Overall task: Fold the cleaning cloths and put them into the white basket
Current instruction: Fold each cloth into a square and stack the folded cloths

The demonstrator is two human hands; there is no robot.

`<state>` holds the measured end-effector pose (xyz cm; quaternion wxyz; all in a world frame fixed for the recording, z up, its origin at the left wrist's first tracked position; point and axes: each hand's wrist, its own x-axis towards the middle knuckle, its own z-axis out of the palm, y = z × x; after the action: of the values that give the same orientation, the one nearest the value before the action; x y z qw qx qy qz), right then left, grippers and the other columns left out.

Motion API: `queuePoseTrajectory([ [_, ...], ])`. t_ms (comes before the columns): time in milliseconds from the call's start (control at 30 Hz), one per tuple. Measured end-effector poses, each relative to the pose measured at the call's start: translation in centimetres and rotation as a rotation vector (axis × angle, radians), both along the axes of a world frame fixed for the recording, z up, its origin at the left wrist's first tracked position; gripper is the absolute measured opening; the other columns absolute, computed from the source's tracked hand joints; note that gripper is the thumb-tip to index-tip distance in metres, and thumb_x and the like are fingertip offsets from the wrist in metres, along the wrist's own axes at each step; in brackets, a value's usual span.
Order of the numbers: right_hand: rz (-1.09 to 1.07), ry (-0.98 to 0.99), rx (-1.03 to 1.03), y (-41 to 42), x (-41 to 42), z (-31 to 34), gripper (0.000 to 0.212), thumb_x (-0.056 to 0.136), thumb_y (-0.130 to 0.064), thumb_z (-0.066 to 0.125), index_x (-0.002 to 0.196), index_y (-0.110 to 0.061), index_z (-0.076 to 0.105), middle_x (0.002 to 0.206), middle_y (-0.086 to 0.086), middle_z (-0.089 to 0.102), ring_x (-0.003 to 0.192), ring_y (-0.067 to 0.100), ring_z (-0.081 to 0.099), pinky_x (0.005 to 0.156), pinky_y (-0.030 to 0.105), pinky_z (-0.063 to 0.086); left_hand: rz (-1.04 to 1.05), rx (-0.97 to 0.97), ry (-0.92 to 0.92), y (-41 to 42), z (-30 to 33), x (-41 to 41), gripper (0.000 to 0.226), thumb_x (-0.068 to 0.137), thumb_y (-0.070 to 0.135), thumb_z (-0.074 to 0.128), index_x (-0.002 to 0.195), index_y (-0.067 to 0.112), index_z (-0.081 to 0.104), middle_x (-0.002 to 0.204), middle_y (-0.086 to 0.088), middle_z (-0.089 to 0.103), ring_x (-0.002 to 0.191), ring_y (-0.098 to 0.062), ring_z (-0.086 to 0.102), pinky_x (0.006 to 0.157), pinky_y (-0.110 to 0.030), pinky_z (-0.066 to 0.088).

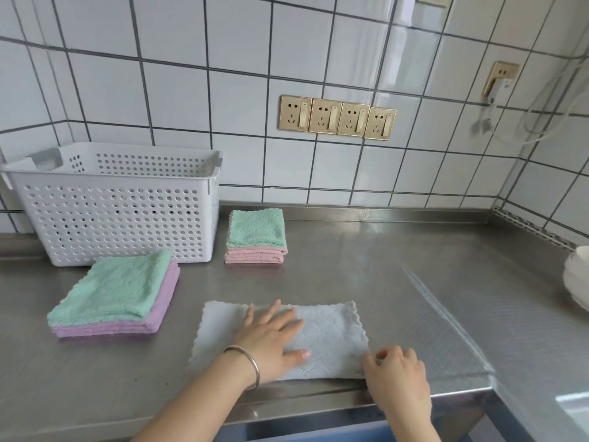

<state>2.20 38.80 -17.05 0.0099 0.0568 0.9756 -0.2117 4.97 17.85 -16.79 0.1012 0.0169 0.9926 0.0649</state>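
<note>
A pale grey cleaning cloth [331,333] lies folded to a rectangle near the front edge of the steel counter [414,282]. My left hand [271,339] presses flat on its middle with straight fingers. My right hand [395,374] pinches the cloth's near right corner. To the left lies a stack of larger cloths [118,295], green on purple. Further back sits a small folded stack [256,236], green on pink. The white perforated basket [118,205] stands at the back left against the wall; I cannot see its inside.
White bowls [577,279] sit at the right edge of the counter. Brass wall sockets [338,118] line the tiled wall, and a plugged charger with white cable [500,87] hangs at the right. The counter's front edge runs just below my hands.
</note>
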Motion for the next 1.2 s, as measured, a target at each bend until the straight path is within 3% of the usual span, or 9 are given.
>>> queuePoseTrajectory([
  [133,0.056,-0.018,0.135,-0.5,0.5,0.1,0.043,0.088,-0.048,0.040,0.114,-0.017,0.051,0.116,0.001,0.048,0.111,0.021,0.044,0.089,0.031,0.040,-0.025,0.000,-0.015,1.0,-0.7,0.2,0.113,0.042,0.083,-0.014,0.146,0.040,-0.004,0.156,0.016,-0.016,0.143,-0.016,-0.024,0.114,-0.055,-0.016],
  [300,0.117,-0.035,0.208,-0.8,0.3,0.2,0.047,0.090,-0.045,0.038,0.118,-0.012,0.056,0.120,0.004,0.053,0.113,0.023,0.046,0.089,0.032,0.040,-0.010,0.013,0.005,1.0,-1.0,0.3,0.112,0.043,0.086,-0.012,0.145,0.041,-0.005,0.156,0.013,-0.019,0.143,-0.016,-0.023,0.115,-0.055,-0.013],
  [467,0.088,-0.001,0.063,-1.3,0.5,0.4,0.027,0.085,-0.031,0.045,0.095,-0.014,0.064,0.098,0.000,0.056,0.093,0.021,0.055,0.080,0.030,0.047,0.035,0.064,-0.026,0.9,-0.7,0.0,0.072,0.084,0.072,0.024,0.146,0.041,0.005,0.157,0.014,-0.011,0.145,-0.014,-0.017,0.117,-0.053,-0.009],
  [567,0.059,0.278,-0.127,-2.6,1.2,0.2,0.008,0.083,-0.016,0.056,0.078,-0.018,0.051,0.080,-0.003,0.047,0.070,0.020,0.049,0.060,0.029,0.038,0.155,0.382,0.097,1.4,0.3,-0.4,0.049,0.093,0.048,0.040,0.140,0.032,0.037,0.154,0.008,0.026,0.144,-0.012,0.018,0.118,-0.033,0.013],
  [633,0.092,0.464,-0.206,-3.9,1.9,0.2,0.025,0.071,-0.006,0.070,0.067,-0.016,0.048,0.069,-0.001,0.049,0.056,0.025,0.046,0.050,0.027,0.030,0.270,0.681,0.224,2.0,1.4,-0.5,0.028,0.092,0.034,0.051,0.117,0.028,0.060,0.133,0.005,0.056,0.124,-0.010,0.049,0.102,-0.020,0.033],
  [700,0.185,0.589,-0.161,-5.3,2.3,0.2,0.031,0.052,0.000,0.080,0.063,-0.014,0.054,0.063,0.001,0.054,0.049,0.026,0.051,0.045,0.024,0.028,0.346,0.822,0.306,2.5,2.4,-0.6,0.010,0.088,0.028,0.058,0.087,0.034,0.065,0.102,0.007,0.070,0.095,-0.008,0.061,0.083,-0.016,0.042],
  [900,0.386,0.790,-0.234,-7.9,2.8,-0.6,0.034,0.055,-0.006,0.070,0.073,-0.022,0.048,0.074,-0.003,0.053,0.068,0.015,0.038,0.043,0.024,0.031,0.523,0.921,0.323,2.0,2.8,-1.2,0.032,0.082,0.033,0.064,0.054,0.021,0.054,0.046,0.007,0.051,0.049,-0.007,0.046,0.054,-0.020,0.039],
  [1033,0.631,0.815,-0.304,-8.9,3.0,-0.8,0.020,0.061,-0.005,0.046,0.074,-0.018,0.051,0.088,-0.012,0.050,0.076,0.010,0.045,0.049,0.020,0.039,0.572,0.836,0.275,0.9,3.5,-1.0,0.028,0.086,0.034,0.058,0.070,0.012,0.064,0.066,-0.013,0.060,0.064,-0.023,0.050,0.060,-0.030,0.036],
  [1200,0.688,0.707,-0.299,-10.2,3.5,-1.9,0.063,0.052,0.004,0.055,0.111,-0.019,0.052,0.121,0.001,0.057,0.108,0.014,0.049,0.084,0.022,0.047,0.643,0.745,0.303,-1.8,4.4,-0.3,0.034,0.095,0.028,0.045,0.100,-0.001,0.063,0.106,-0.024,0.066,0.101,-0.035,0.061,0.082,-0.034,0.045],
])
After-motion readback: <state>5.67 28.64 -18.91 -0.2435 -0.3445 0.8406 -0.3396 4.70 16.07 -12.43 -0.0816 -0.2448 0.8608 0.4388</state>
